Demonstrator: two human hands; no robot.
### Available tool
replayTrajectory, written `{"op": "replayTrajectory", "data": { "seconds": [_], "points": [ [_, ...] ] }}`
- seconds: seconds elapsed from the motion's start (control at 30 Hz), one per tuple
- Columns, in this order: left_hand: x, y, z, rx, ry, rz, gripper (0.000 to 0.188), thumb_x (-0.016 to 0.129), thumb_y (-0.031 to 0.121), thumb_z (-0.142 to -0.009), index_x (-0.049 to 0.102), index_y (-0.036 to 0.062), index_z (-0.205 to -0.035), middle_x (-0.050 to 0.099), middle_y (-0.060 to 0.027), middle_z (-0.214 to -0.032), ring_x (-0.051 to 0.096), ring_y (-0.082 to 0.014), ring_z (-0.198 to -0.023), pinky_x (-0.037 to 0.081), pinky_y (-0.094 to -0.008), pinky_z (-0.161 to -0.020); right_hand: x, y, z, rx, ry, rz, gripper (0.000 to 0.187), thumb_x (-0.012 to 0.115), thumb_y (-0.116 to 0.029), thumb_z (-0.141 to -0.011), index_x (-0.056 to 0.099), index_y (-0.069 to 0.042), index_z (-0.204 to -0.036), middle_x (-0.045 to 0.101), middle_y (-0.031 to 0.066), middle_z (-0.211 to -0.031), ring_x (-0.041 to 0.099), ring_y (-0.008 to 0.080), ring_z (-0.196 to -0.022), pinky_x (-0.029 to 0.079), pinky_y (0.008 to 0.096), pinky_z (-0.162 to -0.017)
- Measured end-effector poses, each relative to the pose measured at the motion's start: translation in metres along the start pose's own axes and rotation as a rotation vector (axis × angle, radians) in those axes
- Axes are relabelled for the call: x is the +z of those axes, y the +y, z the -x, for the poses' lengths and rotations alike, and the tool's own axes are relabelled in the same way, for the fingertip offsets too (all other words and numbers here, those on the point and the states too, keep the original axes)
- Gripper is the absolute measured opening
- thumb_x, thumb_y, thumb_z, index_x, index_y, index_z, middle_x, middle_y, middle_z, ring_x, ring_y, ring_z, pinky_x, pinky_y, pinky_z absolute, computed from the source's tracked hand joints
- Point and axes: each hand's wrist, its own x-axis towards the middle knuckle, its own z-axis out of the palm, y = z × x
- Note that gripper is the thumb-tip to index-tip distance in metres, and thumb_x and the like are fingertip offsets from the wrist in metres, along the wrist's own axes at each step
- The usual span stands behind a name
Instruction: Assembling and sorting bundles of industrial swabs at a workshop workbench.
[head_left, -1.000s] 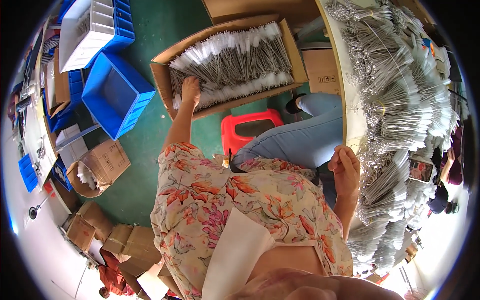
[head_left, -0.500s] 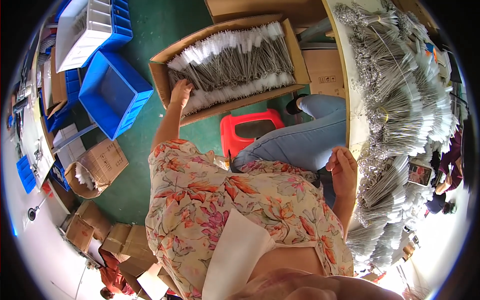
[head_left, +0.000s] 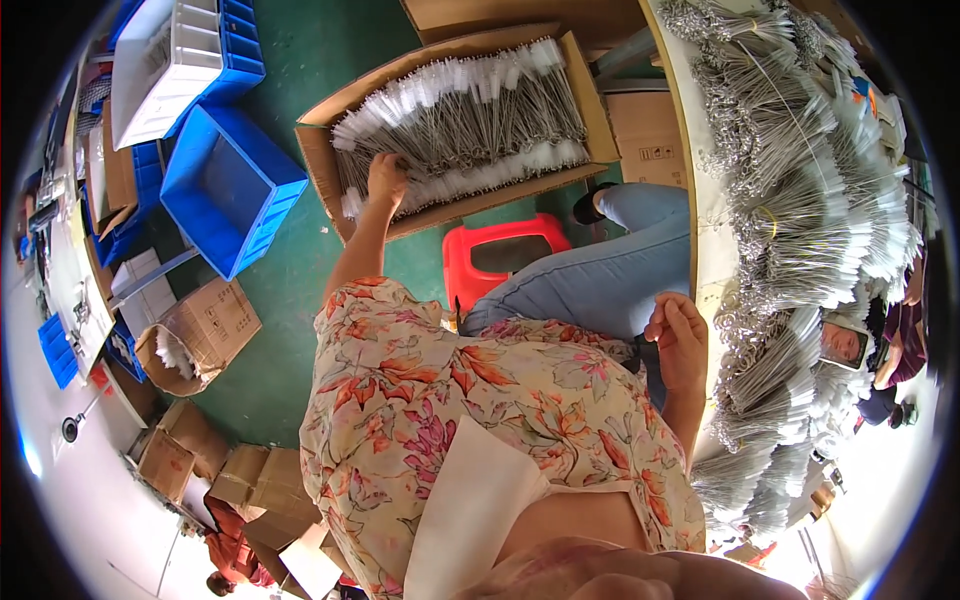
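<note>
A cardboard box (head_left: 470, 212) on the floor is packed with rows of thin wire-handled brushes (head_left: 470, 100) with white bristles. My left hand (head_left: 387, 182) reaches over its near left side, among the wire handles. Its fingers are curled down into the brushes, and what they grip is hidden. My right hand (head_left: 682, 335) hovers beside the table edge with fingers loosely curled together and nothing visible in them. On the table (head_left: 712, 260) to the right, heaps of similar brushes (head_left: 790, 220) lie in bundles.
A red stool (head_left: 462, 262) stands between the box and my legs. Blue bins (head_left: 222, 190) and a white bin (head_left: 185, 75) stand to the left, with an opened carton (head_left: 215, 325) below them. A phone (head_left: 843, 345) lies among the brushes. Another person (head_left: 905, 340) is at the far right.
My left hand has moved right along the box, from its left end further in among the handles. The right hand has barely moved, its fingers still curled.
</note>
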Motion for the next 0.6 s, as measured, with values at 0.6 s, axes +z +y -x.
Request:
{"op": "replayTrajectory", "data": {
  "seconds": [0.6],
  "points": [
    [0.014, 0.000, -0.012, 0.116, -0.410, -0.334, 0.024, 0.051, 0.021, -0.081, 0.057, 0.0150, -0.104, 0.060, -0.0117, -0.099, 0.053, -0.0299, -0.099, 0.033, -0.0452, -0.094, 0.000, 0.005, -0.002, 0.032, -0.002, -0.026, 0.016, 0.050, -0.013, -0.089, 0.059, 0.000, -0.093, 0.052, 0.0017, -0.071, 0.049, 0.0094, -0.060, 0.041, 0.0215, -0.057]
  ]
}}
